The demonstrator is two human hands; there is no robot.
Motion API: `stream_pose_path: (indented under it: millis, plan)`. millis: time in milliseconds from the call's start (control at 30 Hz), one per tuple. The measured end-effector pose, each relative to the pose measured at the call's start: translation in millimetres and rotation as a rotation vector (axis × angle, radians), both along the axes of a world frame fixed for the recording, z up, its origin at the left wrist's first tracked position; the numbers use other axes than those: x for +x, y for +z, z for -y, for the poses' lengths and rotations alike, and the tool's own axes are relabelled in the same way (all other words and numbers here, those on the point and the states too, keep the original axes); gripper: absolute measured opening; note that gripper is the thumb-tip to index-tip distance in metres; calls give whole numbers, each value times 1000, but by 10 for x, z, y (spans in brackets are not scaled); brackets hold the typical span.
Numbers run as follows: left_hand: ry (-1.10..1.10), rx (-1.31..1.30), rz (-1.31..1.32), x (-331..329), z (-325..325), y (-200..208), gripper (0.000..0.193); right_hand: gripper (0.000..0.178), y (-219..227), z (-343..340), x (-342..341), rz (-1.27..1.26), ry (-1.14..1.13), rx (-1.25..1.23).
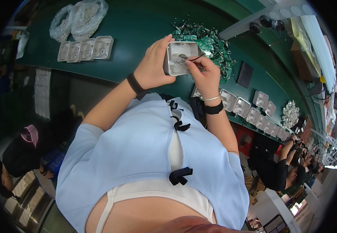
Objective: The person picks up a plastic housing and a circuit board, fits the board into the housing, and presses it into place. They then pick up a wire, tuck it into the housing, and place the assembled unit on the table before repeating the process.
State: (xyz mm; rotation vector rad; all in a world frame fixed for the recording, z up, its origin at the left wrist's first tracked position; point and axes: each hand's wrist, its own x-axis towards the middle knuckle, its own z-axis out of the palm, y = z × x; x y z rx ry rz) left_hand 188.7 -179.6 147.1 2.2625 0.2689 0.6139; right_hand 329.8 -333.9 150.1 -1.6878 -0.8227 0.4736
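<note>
A pale grey plastic housing (175, 69), shaped like an open rectangular box, is held up over the table edge. My left hand (151, 65) grips it from its left side, fingers along the outer wall. My right hand (206, 74) is at its right side, thumb and forefinger pinched together near the opening. A thin black wire (198, 57) sticks out from this pinch; its other end is lost in the box. Round moulded shapes show inside the housing.
Behind the housing lies a heap of green circuit boards (215, 46). More grey housings stand in a row (86, 48) at left and another (241, 105) at right. Bags of small parts (86, 18) sit at far left. A flat black block (245, 73) lies right. Other people work far right.
</note>
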Motion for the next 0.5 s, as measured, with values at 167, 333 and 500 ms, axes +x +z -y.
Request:
stream_pose_path:
  millis: [167,333,500]
  plan:
    - [26,-30,-3,-7,80,-32,106,11,32,12,-49,452,20,16]
    - [6,-95,16,27,150,-36,99,11,-8,5,-113,603,82,-3]
    - [-25,-247,-21,-9,164,-71,98,13,-41,59,-43,651,105,-132]
